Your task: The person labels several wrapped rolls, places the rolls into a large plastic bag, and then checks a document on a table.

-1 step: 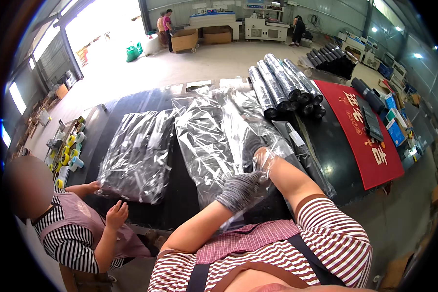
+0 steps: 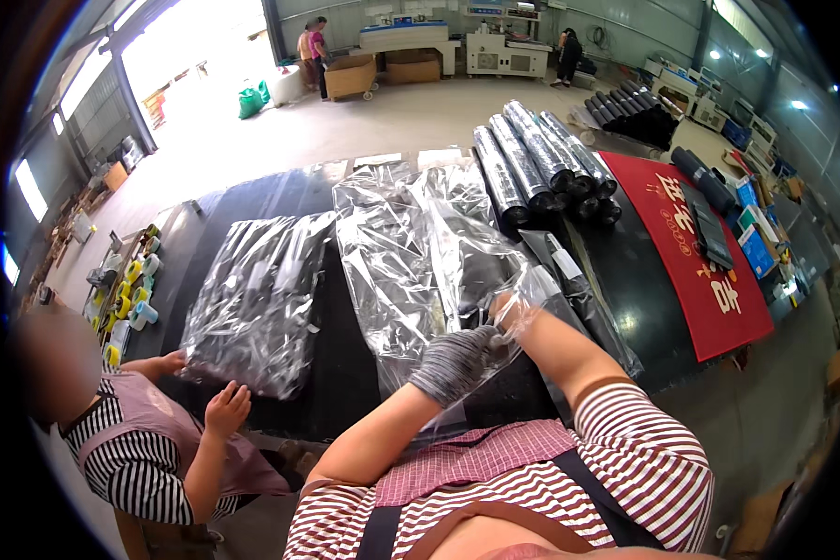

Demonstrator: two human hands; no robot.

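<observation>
In front of me a large clear plastic bag (image 2: 387, 252) lies crumpled over the black table. My left hand (image 2: 453, 364), in a grey knitted glove, pinches the bag's near edge. My right arm reaches into the bag's mouth, and my right hand (image 2: 483, 280), in a dark glove, shows only through shiny film; its fingers are unclear. To the right of the bag lies a flat dark plastic-wrapped package (image 2: 588, 294) with a white label. On the left, a co-worker's hands (image 2: 226, 409) are at the near edge of a stack of dark items in clear wrap (image 2: 252, 303).
Several dark rolls in clear film (image 2: 523, 154) are piled at the table's far right. Beside them lies a red mat (image 2: 686, 252) with a dark flat item on it. Tape rolls (image 2: 126, 303) line the left side. Machines (image 2: 504, 56) and people stand farther back.
My right hand has shifted slightly back toward me inside the bag, and the film around it has lifted and spread. The co-worker's wrapped stack has slid a little nearer and left.
</observation>
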